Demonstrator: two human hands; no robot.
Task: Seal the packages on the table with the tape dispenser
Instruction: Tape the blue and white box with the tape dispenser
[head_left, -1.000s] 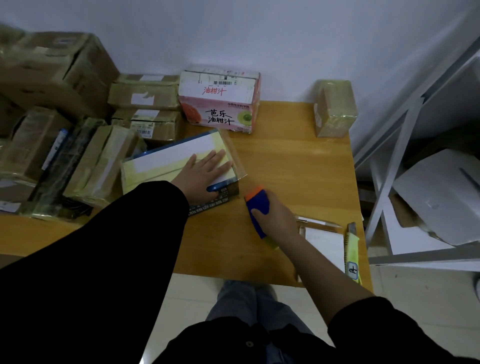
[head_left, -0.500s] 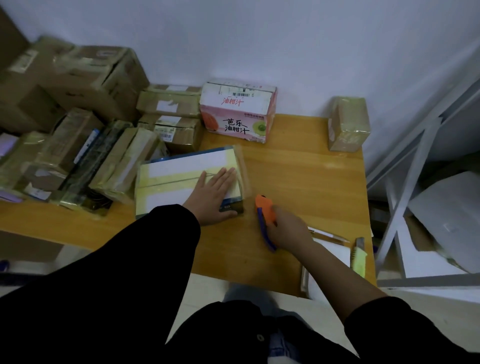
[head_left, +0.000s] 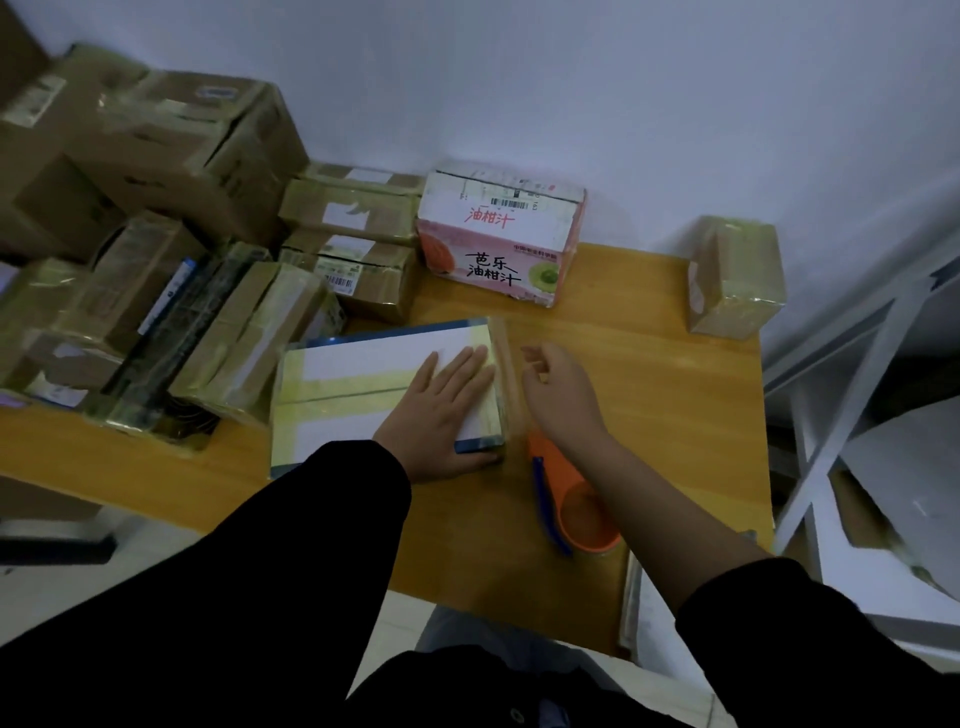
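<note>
My left hand (head_left: 441, 410) lies flat on the package (head_left: 358, 395). Its fingers (head_left: 470, 371) are straight and spread over the white and yellow top, near the package's right end, and the thumb hangs down over the near side. The package sits mid-counter, with its long side running left to right. It has a blue rim and bands of yellowish tape across it.

A strip of clear tape (head_left: 503, 374) stands off along its right end. My right hand (head_left: 563, 397) hovers just beside that strip with its fingers (head_left: 532, 358) loosely curled. They are blurred, and I cannot tell whether they pinch the tape or only come close to it.

The tape dispenser (head_left: 569, 501) is in neither hand. It lies on the counter (head_left: 665, 415), just right of the package's near right corner and partly under my right forearm. It is orange with a blue edge.

At the back edge, against the wall (head_left: 571, 78), stands a pink and white juice carton (head_left: 498, 239). A small taped parcel (head_left: 735, 275) stands upright at the back right corner. A heap of taped cardboard boxes (head_left: 156, 249) fills the left end of the counter and touches the package's left side. A white metal frame (head_left: 852, 415) stands off the right edge.
</note>
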